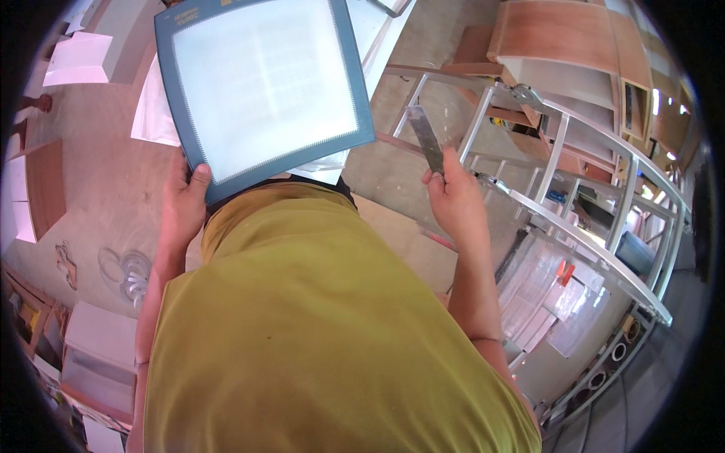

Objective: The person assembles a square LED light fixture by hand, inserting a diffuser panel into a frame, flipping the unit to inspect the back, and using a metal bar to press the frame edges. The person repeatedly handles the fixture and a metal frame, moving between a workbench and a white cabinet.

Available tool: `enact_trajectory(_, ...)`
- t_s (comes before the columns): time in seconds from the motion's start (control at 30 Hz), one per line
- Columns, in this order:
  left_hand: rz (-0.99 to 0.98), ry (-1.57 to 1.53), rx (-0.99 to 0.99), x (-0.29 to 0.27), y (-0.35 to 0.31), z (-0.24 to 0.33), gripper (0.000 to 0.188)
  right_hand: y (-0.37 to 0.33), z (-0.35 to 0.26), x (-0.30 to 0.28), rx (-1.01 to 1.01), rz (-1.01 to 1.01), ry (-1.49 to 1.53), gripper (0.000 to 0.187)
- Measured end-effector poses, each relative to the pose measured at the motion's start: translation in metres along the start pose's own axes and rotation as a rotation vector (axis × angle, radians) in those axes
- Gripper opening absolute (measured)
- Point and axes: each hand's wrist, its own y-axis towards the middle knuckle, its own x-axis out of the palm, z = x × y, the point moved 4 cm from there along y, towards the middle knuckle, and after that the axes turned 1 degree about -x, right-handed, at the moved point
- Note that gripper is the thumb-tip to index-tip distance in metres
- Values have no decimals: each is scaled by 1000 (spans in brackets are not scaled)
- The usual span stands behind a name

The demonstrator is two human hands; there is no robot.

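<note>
My left hand [183, 198] grips the lower left corner of a flat square panel [266, 87], its thumb lying on the front face. The panel has a dark blue-grey border with a dotted inner edge and a pale, whitish middle. It is tilted in front of my waist, and its top runs out of view. In my right hand [458, 193] is a flat, grey, blade-like strip [424, 134], pointing up and away from the fist. My fingers hide its lower end. The strip and the panel are apart.
An aluminium ladder [557, 155] lies across the right side, close to my right hand. Behind it stand wooden cabinets [559, 41]. A white surface [384, 47] is beyond the panel. To the left are boxes [45, 189] and a coil of pale tubing [132, 273] on the floor.
</note>
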Motion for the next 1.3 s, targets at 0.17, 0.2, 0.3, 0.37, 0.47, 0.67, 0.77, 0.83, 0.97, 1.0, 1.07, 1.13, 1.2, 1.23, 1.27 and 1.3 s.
enact_trajectory(0.17,340,567,208,-4,-8,42,56,2,42,21,121,138,259,26)
enact_trajectory(0.2,384,700,384,1,-10,55,52,6,48,28,146,130,332,25)
enact_trajectory(0.3,254,872,722,31,-4,74,32,24,57,53,154,123,498,22)
enact_trajectory(0.37,136,908,821,64,-3,91,22,41,64,70,58,128,545,24)
enact_trajectory(0.47,-19,920,905,117,0,91,20,47,45,58,18,103,436,31)
enact_trajectory(0.67,-150,1024,984,206,3,80,19,52,77,70,-57,41,659,34)
enact_trajectory(0.77,-97,1105,975,225,4,71,19,49,93,71,-110,3,690,35)
enact_trajectory(0.83,-31,1129,1001,229,6,65,19,45,97,63,-93,-26,646,38)
enact_trajectory(0.97,54,1117,1098,231,3,56,20,43,109,56,-94,-39,606,39)
enact_trajectory(1.0,76,1111,1125,233,3,56,17,42,110,54,-94,-49,600,39)
enact_trajectory(1.07,120,1096,1175,236,0,56,14,40,111,50,-93,-72,583,38)
enact_trajectory(1.13,116,1137,1184,234,2,49,18,40,113,52,-136,-59,595,38)
enact_trajectory(1.2,122,1150,1202,235,2,49,20,40,115,53,-169,-47,602,40)
enact_trajectory(1.23,128,1147,1214,236,1,50,20,39,115,55,-181,-43,607,42)
enact_trajectory(1.27,137,1142,1223,237,1,51,20,39,115,55,-195,-41,609,45)
enact_trajectory(1.3,139,1138,1218,237,1,50,20,38,116,55,-209,-38,608,47)
